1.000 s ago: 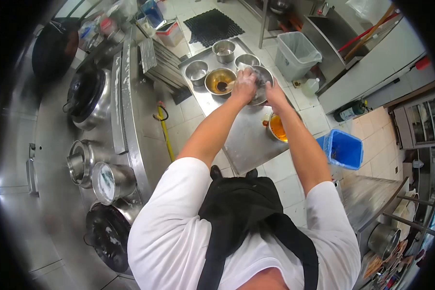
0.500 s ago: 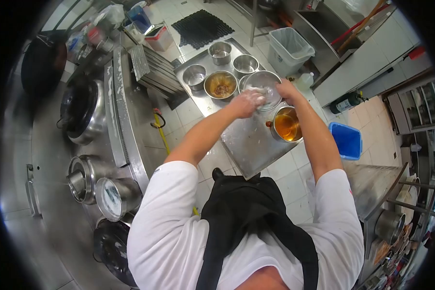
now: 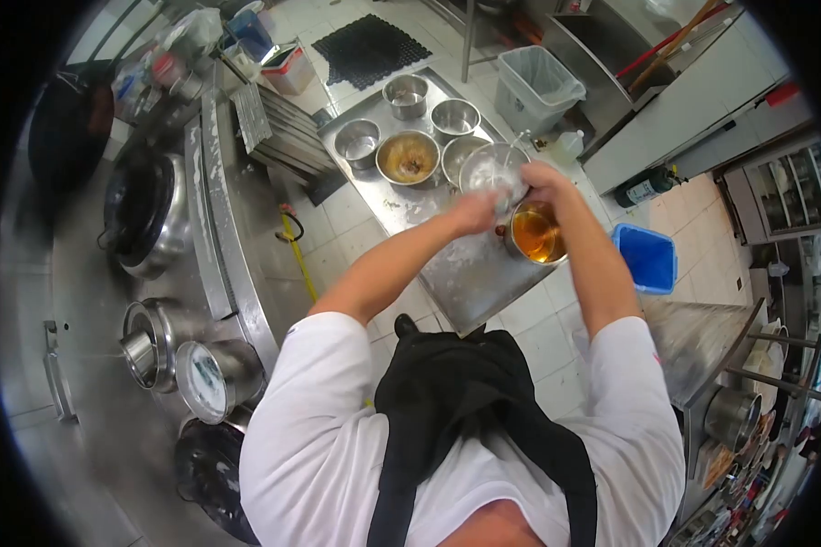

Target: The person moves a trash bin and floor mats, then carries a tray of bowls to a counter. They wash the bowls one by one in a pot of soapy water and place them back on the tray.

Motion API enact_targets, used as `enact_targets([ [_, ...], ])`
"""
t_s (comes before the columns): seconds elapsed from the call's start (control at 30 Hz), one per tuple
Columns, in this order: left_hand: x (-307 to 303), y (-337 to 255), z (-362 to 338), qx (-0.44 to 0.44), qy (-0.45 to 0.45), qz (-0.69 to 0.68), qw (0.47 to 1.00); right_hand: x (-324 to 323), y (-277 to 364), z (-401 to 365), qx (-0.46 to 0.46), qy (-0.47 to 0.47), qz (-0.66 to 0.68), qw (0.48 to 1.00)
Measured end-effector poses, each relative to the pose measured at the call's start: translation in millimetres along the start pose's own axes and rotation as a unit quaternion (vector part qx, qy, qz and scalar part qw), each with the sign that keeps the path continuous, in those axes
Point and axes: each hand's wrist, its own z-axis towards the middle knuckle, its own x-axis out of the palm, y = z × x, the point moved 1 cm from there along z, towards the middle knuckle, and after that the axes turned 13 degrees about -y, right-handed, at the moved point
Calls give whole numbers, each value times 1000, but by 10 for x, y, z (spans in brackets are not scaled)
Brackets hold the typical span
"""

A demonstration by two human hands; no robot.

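A shiny metal pot [image 3: 476, 164] with white suds inside is tilted over the steel table [image 3: 442, 287]. My right hand [image 3: 545, 182] is closed on its right rim. Blurred by motion, my left hand [image 3: 482, 210] is curled at the pot's near edge; what its fingers hold is hidden. Droplets fly off the far rim. Just below my right hand stands a pot of amber liquid [image 3: 534, 235]. Left of my hands sits a pot with brown residue [image 3: 401, 162], and another metal pot [image 3: 459, 150] is partly hidden behind the sudsy one.
Several metal pots [image 3: 357, 143] stand at the table's far end. A lined grey bin [image 3: 531, 100] is beyond its right side, a blue bin [image 3: 646, 260] to the right. Along the left runs a steel counter [image 3: 96, 401] with large pots [image 3: 212, 378]. A black mat [image 3: 370, 50] lies on the floor.
My left hand has moved from inside the sudsy pot down to its near edge. Droplets now spray at the far rim. The view has shifted slightly.
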Motion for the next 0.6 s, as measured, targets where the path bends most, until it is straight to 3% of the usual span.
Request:
enact_targets([
  [0.03, 131, 307, -32, 227, -91, 20, 969, -49, 281, -189, -6, 19, -124, 992],
  [0.07, 65, 353, -34, 225, -89, 21, 970, -178, 350, -293, -1, 36, -249, 968],
  [0.13, -197, 303, 137, 301, -88, 25, 949, -452, 213, 148, -1, 32, -251, 967],
  [0.17, -396, 118, 183, 153, -20, -66, 986, -372, 177, 71, 17, 69, -30, 997],
  [0.2, -566, -23, 187, 148, -22, -64, 987, -269, 106, -9, 35, 101, 194, 975],
  [0.23, -735, -134, 236, 10, -88, -225, 970, -100, 1, -39, -39, 87, 278, 956],
  [0.27, -820, -178, 279, -124, -149, -375, 906, 101, -70, -126, -57, 64, 293, 952],
  [0.3, -749, -56, 399, -224, -223, -420, 851, 253, -131, -238, -73, 71, 332, 938],
  [0.33, -586, 148, 532, -223, -232, -420, 849, 362, -184, -336, -86, 80, 368, 922],
  [0.4, -246, 592, 688, -326, -329, -626, 627, 516, -267, -385, -103, 82, 395, 909],
  [0.43, -169, 588, 610, -321, -434, -495, 681, 570, -302, -403, -123, 72, 433, 890],
  [0.47, -97, 488, 536, -319, -438, -493, 681, 601, -315, -433, -123, 77, 433, 890],
  [0.5, -33, 337, 427, -203, -552, -320, 743, 600, -326, -481, -134, 49, 438, 888],
  [0.53, 6, 190, 295, -75, -631, -129, 761, 598, -325, -501, -145, 19, 442, 885],
  [0.6, -108, -170, 7, 74, -599, 17, 797, 535, -406, -411, -174, 23, 401, 899],
])
